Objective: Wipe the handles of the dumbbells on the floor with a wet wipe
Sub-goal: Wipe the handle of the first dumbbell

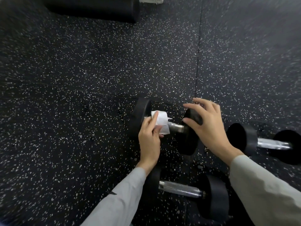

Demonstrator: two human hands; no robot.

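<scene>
Three dumbbells lie on the speckled black floor [81,79]. The one being worked on, the far dumbbell [177,127], sits just past centre, its steel handle running from a black head at 9 o'clock to a black head at 3 o'clock. A white wipe [160,122] is wrapped round the 9 o'clock end of that handle; the rest of the handle shows bare metal.

The left hand [149,141] comes up from 6 o'clock and holds the wipe against the handle, fingers [154,117] curled over the top of it and the thumb below. The right hand [206,123] rests on the top of the 3 o'clock head, its fingers [190,106] bent and spread over the rim, gripping that head. Both arms wear pale grey sleeves [123,196].

A second dumbbell [184,189] lies near the person at 6 o'clock, between the two forearms, its handle bare; the left wrist covers part of its 9 o'clock head. A third dumbbell [273,144] lies at 3 o'clock, just beyond the right wrist, its handle also bare.

At 12 o'clock, well apart from the dumbbells, a dark cylindrical roll [97,8] lies at the frame's top edge. A seam in the floor runs from 12 o'clock down toward the right hand.
</scene>
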